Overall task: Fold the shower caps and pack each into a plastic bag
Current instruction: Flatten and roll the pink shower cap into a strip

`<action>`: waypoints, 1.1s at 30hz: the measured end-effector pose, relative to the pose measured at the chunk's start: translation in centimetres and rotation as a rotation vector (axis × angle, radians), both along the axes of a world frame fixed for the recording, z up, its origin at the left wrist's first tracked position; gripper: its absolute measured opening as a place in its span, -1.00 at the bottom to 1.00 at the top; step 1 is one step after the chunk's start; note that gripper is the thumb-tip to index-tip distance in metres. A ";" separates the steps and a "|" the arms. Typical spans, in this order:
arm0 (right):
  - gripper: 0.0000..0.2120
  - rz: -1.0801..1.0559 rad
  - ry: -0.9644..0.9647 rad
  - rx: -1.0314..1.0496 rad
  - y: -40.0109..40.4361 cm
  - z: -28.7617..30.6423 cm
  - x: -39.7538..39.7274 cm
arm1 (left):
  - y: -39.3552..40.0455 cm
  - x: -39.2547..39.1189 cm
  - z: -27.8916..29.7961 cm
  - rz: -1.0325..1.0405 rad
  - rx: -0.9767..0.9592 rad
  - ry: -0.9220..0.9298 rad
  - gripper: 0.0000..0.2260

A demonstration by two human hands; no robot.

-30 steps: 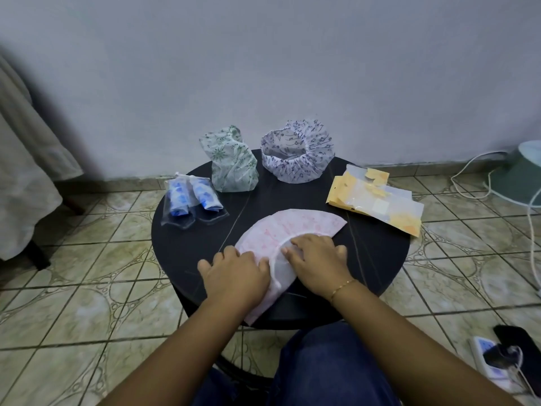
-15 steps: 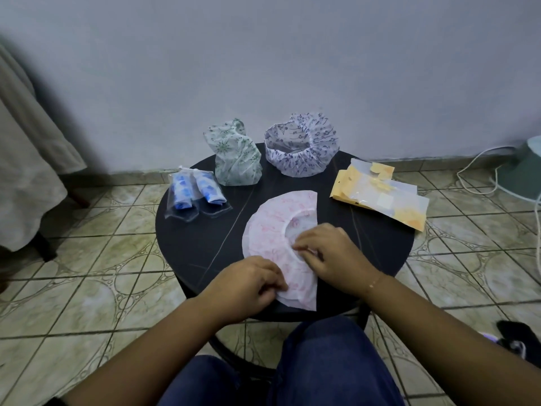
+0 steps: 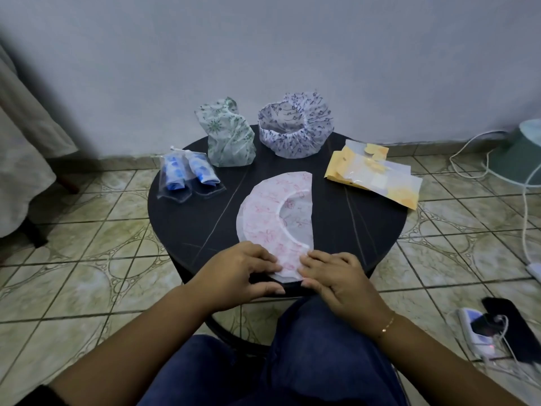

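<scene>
Both hands meet at the near edge of a round black table (image 3: 181,227), where a pink-patterned shower cap (image 3: 263,212) lies folded flat into a half-moon, its straight edge to the right and its lower tip hanging just past the rim. Left hand (image 3: 240,273) pinches that lower tip, fingers curled over the plastic and thumb stretched beneath it. Right hand (image 3: 336,276) rests on the same tip from the other side, fingertips bent onto the cap's corner; a thin gold bracelet (image 3: 388,325) circles its wrist.

Behind the folded cap, at the table's far edge, a purple-printed shower cap (image 3: 295,133) stands open like a bowl, and just beside it to the left a green-printed shower cap (image 3: 229,136) stands crumpled upright. A stack of clear and yellow plastic bags (image 3: 374,174) lies on the table's right side, partly overhanging the rim. On the left side sit two packed bags (image 3: 187,177), each holding a rolled blue-printed cap, touching one another.

Blue trousers (image 3: 292,361) fill the foreground. On the tiled floor (image 3: 87,230) at lower right lie a white power strip (image 3: 475,332) and a dark phone (image 3: 509,326), with white cables (image 3: 527,218) running along the wall.
</scene>
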State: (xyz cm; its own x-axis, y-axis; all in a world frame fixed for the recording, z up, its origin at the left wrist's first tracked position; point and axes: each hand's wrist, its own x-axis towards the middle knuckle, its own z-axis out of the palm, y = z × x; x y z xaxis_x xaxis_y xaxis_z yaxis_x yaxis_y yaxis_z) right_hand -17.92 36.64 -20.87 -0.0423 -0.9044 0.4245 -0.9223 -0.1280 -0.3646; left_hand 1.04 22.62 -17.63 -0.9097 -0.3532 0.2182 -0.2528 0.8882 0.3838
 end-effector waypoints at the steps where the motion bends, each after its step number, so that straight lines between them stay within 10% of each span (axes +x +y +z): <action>1: -0.50 -0.013 -0.060 -0.013 -0.1 0.0 0.1 | 0.1 0.0 -0.1 0.003 0.004 0.008 -0.44; 5: -0.52 -0.121 -0.252 -0.112 -0.6 0.0 0.6 | 0.3 -0.3 -0.3 0.029 -0.016 0.049 -0.48; 9: -0.94 -0.302 -0.610 -0.031 -1.2 1.0 0.9 | 0.1 -1.2 0.2 0.180 0.201 0.062 -0.68; 18: -0.92 -0.464 -0.807 0.072 -2.6 3.0 1.3 | -0.9 -2.7 1.0 0.414 0.500 0.010 -0.95; 25: -0.91 -0.520 -0.625 0.072 -2.6 2.8 1.9 | -0.9 -3.1 1.1 0.448 0.459 -0.084 -0.94; 33: -0.68 -0.265 0.102 -0.232 -0.7 1.0 3.7 | -0.8 -3.3 1.1 0.440 0.404 -0.099 -0.96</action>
